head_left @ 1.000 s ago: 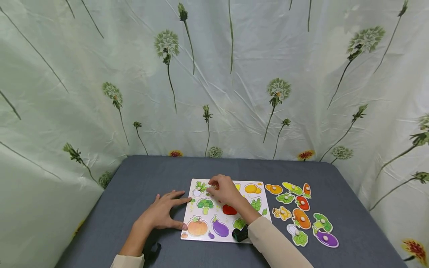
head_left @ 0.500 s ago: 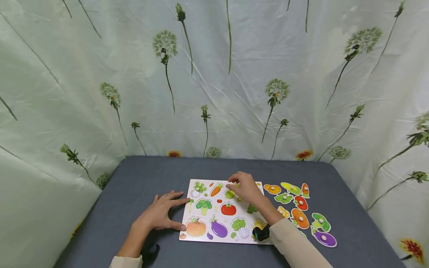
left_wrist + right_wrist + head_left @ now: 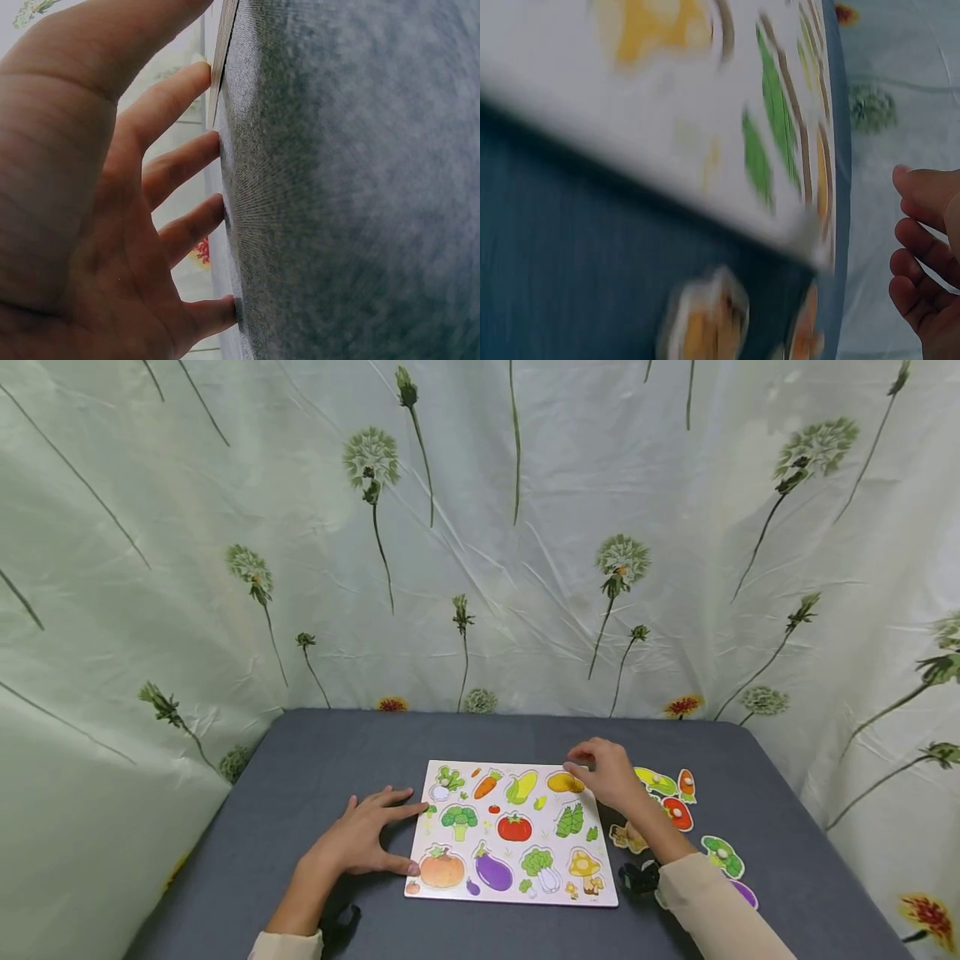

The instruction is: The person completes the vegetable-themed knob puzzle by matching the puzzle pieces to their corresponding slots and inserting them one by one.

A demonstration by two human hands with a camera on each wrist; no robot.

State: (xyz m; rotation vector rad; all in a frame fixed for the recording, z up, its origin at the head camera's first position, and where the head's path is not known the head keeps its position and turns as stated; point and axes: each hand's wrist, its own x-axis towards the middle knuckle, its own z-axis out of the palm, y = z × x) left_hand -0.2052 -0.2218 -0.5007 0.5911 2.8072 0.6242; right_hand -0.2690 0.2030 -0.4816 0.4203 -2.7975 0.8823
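My left hand [image 3: 367, 835] lies spread at the left side of a white puzzle board [image 3: 510, 898] printed with vegetables. Its thumb overlaps the near left corner, and the index fingertip touches the board's edge [image 3: 223, 64] in the left wrist view; the other fingertips rest on the cloth. Over the far right corner, above the yellow potato picture [image 3: 564, 783], is my right hand [image 3: 606, 777]. Its fingers [image 3: 922, 247] are loosely curled, with nothing seen between them. Beside it lie knobbed puzzle pieces, among them a corn piece [image 3: 654, 781] and a tomato piece [image 3: 677, 815].
A carrot piece [image 3: 686, 783], a broccoli piece [image 3: 722, 857] and an eggplant piece [image 3: 746, 894] lie on the grey tablecloth [image 3: 360, 747] to the right. My right forearm covers several others. A flowered curtain [image 3: 525, 568] hangs behind the table.
My right hand has moved rightward across the far row of the board, from near the carrot picture to the far right corner, uncovering the pictures. The left hand stays in place.
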